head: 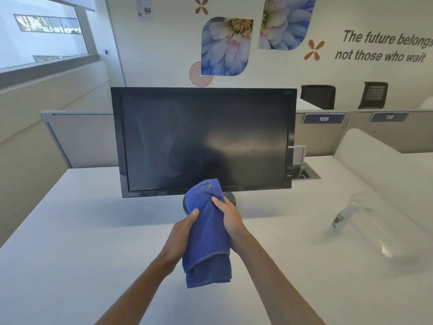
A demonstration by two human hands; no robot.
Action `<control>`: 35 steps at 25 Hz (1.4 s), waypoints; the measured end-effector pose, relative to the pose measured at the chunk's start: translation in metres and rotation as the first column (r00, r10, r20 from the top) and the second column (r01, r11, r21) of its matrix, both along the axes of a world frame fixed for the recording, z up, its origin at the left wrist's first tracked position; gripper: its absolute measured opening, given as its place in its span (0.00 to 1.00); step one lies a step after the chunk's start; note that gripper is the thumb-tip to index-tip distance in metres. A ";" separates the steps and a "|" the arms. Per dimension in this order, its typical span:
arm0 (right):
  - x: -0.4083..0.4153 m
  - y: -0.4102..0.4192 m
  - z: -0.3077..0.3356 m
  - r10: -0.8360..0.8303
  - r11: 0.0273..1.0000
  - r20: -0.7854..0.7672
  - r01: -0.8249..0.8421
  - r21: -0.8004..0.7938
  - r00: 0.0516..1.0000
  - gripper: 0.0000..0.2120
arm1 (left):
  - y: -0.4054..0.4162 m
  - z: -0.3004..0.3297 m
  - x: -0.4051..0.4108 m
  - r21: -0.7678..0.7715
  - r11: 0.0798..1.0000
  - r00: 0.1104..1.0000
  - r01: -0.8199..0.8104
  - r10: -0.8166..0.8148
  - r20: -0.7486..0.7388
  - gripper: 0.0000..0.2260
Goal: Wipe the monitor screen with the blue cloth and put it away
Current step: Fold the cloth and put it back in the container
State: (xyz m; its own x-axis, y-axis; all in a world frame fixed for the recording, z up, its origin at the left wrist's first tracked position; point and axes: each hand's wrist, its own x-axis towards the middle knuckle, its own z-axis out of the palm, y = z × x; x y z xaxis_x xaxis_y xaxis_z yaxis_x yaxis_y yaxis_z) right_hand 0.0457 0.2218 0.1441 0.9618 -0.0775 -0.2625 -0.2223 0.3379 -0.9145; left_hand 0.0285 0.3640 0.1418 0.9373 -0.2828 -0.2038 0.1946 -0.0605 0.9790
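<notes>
Head view: a blue cloth (207, 233), folded lengthwise into a thick hanging bundle, is held between two bare hands above a white desk (82, 242), its bunched top level with the lower bezel of a dark monitor (202, 139). The left hand (181, 233) cups the cloth's left side, thumb pressed into the pile; the right hand (230, 219) wraps its right side, fingers curled and closed on the fabric near the top. The lower folds dangle free below both wrists.

The cloth looks like soft terry, light and limp, with nothing stiff in it; it will likely sag wherever it is not supported and should not slip easily from a dry grip. A hold around the gathered upper part, as here, appears best for pressing a padded face flat to the glass. The screen, switched off and showing faint streaks and a pale glare, is the fragile party: it probably wants light, even pressure.

A clear container (379, 221) lies on the desk well to the right. Low partitions and a wall with flower decals stand behind.
</notes>
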 end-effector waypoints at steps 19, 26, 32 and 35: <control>-0.135 -0.211 -0.047 -0.186 0.973 -0.004 0.184 0.140 0.983 0.23 | -0.242 -0.028 -0.054 -0.193 0.975 0.989 -0.109 0.087 -0.119 0.08; -0.133 -0.255 -0.053 -0.294 0.956 0.034 0.294 0.021 0.955 0.18 | -0.283 -0.037 -0.050 -0.049 0.998 0.999 -0.049 0.049 0.011 0.11; -0.128 -0.324 -0.044 -0.424 0.892 0.008 0.419 -0.169 0.906 0.18 | -0.256 -0.111 -0.034 0.703 0.692 0.888 0.161 -0.412 0.203 0.34; -0.122 -0.366 -0.023 -0.504 0.815 0.027 0.486 -0.317 0.863 0.17 | -0.233 -0.154 -0.025 0.875 0.468 0.717 0.126 -0.652 0.246 0.42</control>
